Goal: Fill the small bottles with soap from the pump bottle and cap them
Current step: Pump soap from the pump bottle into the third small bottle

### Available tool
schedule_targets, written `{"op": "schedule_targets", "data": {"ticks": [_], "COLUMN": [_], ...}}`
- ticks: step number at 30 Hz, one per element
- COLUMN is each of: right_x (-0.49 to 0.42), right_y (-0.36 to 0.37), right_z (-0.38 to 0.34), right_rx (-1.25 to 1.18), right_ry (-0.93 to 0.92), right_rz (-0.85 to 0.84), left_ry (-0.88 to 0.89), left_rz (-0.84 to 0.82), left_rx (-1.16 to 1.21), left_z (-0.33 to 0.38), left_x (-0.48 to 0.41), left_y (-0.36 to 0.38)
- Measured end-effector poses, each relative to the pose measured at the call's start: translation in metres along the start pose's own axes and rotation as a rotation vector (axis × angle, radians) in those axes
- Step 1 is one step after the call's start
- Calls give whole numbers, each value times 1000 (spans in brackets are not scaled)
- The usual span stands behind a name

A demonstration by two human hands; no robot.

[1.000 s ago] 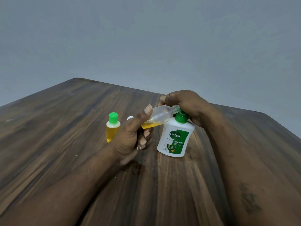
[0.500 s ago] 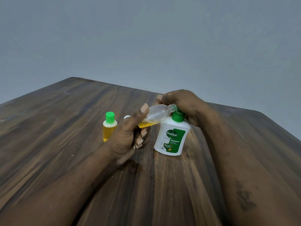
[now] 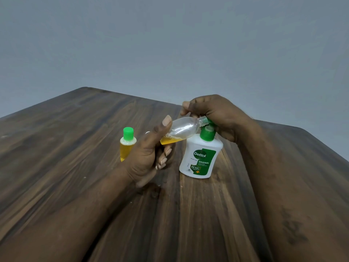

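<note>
A white Dettol pump bottle (image 3: pixel 200 157) with a green pump collar stands on the wooden table (image 3: pixel 75 148). My right hand (image 3: pixel 217 114) is closed over its pump head, which is mostly hidden. My left hand (image 3: pixel 149 156) grips a small clear bottle (image 3: pixel 181 131), uncapped and tilted, with its open neck up against the pump spout. Yellow soap pools at its lower end. A second small bottle (image 3: pixel 127 146) full of yellow soap, with a green cap, stands upright just left of my left hand.
A small white object (image 3: pixel 147 132) peeks out behind my left thumb on the table; I cannot tell what it is. The table's far edge meets a plain grey wall behind the bottles.
My hands and both bottles keep the same pose. The camera view has shifted slightly; the pump bottle appears to lean a bit less than one second ago.
</note>
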State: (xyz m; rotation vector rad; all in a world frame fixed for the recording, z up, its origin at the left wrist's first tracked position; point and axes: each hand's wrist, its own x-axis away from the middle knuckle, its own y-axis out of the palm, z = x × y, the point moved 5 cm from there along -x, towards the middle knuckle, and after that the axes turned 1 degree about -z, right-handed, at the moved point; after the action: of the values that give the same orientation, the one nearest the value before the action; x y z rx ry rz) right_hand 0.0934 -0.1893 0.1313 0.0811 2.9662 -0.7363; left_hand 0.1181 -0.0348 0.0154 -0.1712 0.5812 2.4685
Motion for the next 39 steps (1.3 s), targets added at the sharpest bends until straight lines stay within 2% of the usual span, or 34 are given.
{"op": "schedule_targets", "data": {"ticks": [3, 6, 15, 22, 28, 33, 39], "right_x": [-3, -3, -3, -6, -7, -3, -2], "right_y": [4, 4, -10, 3, -2, -6, 5], "right_z": [13, 14, -6, 15, 7, -6, 12], "right_rx": [-34, -50, 55, -32, 87, 92, -22], "right_ry": [121, 138, -78, 126, 30, -59, 108], "right_rz": [22, 9, 111, 27, 59, 76, 6], "left_ry": [-13, 0, -5, -4, 2, 4, -11], "left_rz": [-28, -6, 14, -4, -13, -12, -7], "left_rx": [12, 0, 8, 20, -2, -5, -14], "left_z": [5, 7, 3, 10, 10, 8, 8], "left_x": [6, 8, 3, 8, 6, 5, 4], "left_y": [7, 7, 5, 10, 9, 8, 6]}}
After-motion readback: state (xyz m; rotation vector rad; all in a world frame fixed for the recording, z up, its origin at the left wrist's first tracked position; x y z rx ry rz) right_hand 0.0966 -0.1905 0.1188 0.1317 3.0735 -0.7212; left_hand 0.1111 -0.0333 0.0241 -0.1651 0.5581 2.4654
